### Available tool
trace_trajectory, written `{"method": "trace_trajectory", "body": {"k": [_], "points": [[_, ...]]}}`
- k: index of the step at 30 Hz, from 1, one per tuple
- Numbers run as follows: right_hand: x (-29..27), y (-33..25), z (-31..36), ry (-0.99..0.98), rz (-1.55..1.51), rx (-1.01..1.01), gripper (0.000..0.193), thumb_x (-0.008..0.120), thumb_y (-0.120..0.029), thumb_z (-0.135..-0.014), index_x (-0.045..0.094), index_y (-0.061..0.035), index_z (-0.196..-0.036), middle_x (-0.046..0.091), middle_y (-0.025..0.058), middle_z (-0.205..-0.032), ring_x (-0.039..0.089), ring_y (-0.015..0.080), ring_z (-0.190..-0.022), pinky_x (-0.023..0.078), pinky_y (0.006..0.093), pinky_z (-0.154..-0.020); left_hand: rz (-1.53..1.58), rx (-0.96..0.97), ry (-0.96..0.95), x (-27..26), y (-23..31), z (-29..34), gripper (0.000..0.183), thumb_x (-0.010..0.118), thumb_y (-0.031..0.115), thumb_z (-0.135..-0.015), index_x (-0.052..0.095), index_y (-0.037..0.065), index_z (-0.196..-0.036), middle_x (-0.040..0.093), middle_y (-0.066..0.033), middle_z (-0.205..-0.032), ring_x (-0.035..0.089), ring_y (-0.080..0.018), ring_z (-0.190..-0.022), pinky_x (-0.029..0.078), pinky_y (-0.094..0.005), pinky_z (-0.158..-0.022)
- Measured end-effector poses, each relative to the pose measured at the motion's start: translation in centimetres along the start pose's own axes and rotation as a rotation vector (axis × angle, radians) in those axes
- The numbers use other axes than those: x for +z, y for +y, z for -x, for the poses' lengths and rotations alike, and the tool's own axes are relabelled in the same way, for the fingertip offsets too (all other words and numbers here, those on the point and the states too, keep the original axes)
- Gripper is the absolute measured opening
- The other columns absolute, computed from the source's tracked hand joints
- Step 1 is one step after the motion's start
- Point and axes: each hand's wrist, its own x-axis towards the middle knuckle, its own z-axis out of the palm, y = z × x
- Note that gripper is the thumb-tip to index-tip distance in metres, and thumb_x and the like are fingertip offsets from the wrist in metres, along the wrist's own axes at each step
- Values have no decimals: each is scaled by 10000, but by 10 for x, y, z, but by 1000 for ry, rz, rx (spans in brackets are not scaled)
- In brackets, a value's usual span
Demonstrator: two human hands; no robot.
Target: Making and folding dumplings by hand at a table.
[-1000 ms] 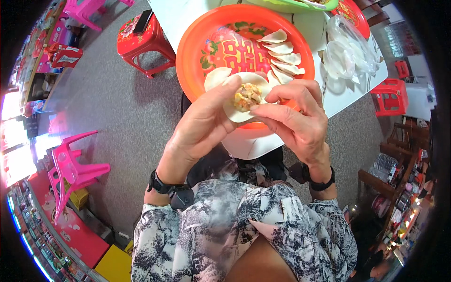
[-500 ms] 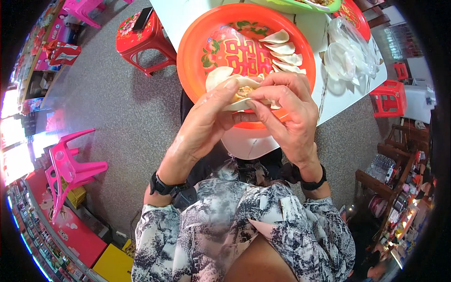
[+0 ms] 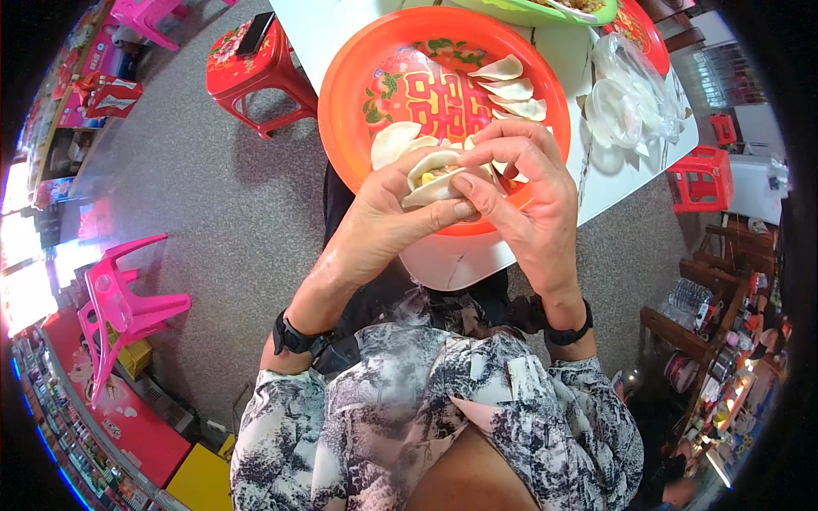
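Note:
Between both hands is a dumpling (image 3: 433,179), its pale wrapper folded over with yellowish filling showing at the left opening. My left hand (image 3: 390,209) cradles it from the left, thumb along its lower side. My right hand (image 3: 528,183) pinches the wrapper's right end between thumb and fingers. Below them lies a round red tray (image 3: 349,94) with a flower pattern. Folded dumplings (image 3: 509,89) stand in a row along the tray's right side. More pale wrappers or dumplings (image 3: 394,143) lie at its near left, partly hidden by my hands.
The tray is on a white table (image 3: 613,183). A clear plastic bag with round white wrappers (image 3: 615,111) lies to the right. A green basin of filling (image 3: 554,10) is at the far edge. A red stool (image 3: 260,81) holding a phone (image 3: 256,34) stands left.
My left thumb has moved down from the wrapper's top to its lower side. The wrapper is now folded further, its right end pinched together, with less filling exposed.

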Motion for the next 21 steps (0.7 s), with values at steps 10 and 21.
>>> {"method": "trace_trajectory", "body": {"k": [10,21], "points": [[-10,0,-2,-125,25,13,272,716,-159,-812,689,-98,-1075,574,71,-1103,486,244,-1096,398,364,-947,-124,-61,-22,-2,4,-1,363,669,74,-881,568,4,-1222,599,-35,-1129,620,-131,-1012,511,-260,-906],[-13,3,-6,-165,60,31,234,725,-161,-821,716,-107,-1048,588,53,-1134,525,192,-1088,425,325,-948,-254,-44,-47,-9,2,-5,441,689,98,-856,548,39,-1269,566,-28,-1188,556,-131,-1103,463,-270,-966]]}}
